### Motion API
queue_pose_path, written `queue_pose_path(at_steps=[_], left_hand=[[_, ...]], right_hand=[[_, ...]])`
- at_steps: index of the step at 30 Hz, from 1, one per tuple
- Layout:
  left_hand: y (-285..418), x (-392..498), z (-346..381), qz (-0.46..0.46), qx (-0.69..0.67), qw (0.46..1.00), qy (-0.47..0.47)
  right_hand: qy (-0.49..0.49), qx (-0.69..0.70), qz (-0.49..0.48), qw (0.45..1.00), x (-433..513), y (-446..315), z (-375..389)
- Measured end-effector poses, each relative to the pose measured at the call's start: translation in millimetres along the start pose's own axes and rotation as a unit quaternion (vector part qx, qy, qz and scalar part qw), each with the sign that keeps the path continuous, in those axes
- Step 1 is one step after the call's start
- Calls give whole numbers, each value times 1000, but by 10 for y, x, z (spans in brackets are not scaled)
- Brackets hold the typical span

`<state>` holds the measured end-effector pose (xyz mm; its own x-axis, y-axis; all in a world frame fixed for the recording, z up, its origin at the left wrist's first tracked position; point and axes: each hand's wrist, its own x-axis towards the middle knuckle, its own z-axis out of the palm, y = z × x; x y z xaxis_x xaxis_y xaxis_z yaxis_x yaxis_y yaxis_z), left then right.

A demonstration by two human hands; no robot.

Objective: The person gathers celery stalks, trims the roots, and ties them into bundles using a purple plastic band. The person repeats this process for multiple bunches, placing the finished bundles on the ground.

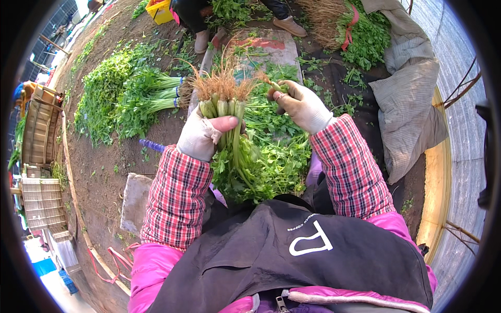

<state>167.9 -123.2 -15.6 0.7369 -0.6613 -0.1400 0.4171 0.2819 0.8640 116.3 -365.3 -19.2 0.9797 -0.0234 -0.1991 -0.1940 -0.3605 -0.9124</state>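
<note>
My left hand (pixel 200 135), in a worn pale glove with the thumb bare, grips a bunch of celery (pixel 221 107) around its stalks. Its brown roots point away from me, and its leaves hang toward my lap. To the right of those roots, my gloved right hand (pixel 303 102) pinches a short green stalk piece (pixel 278 86) with a brown root end. Loose celery greens (pixel 283 164) lie beneath both hands, partly over a flat board (pixel 287 51).
Celery bundles (pixel 166 92) with blue ties lie on the soil at left. A red-tied bundle (pixel 366 43) and a grey cloth (pixel 411 101) are at right. Across from me are another person's shoes (pixel 289 26) and a yellow container (pixel 159 12). Crates (pixel 43 203) stand far left.
</note>
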Motion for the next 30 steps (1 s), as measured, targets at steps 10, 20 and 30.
queue_pose_path(at_steps=[10, 20, 30], left_hand=[[-226, 169, 216, 129, -7, 989, 75], [-315, 174, 223, 138, 15, 986, 89], [-201, 171, 28, 71, -33, 993, 90]], right_hand=[[2, 522, 22, 852, -104, -160, 721], [50, 518, 19, 854, -126, -267, 852], [215, 78, -207, 951, 74, 36, -34]])
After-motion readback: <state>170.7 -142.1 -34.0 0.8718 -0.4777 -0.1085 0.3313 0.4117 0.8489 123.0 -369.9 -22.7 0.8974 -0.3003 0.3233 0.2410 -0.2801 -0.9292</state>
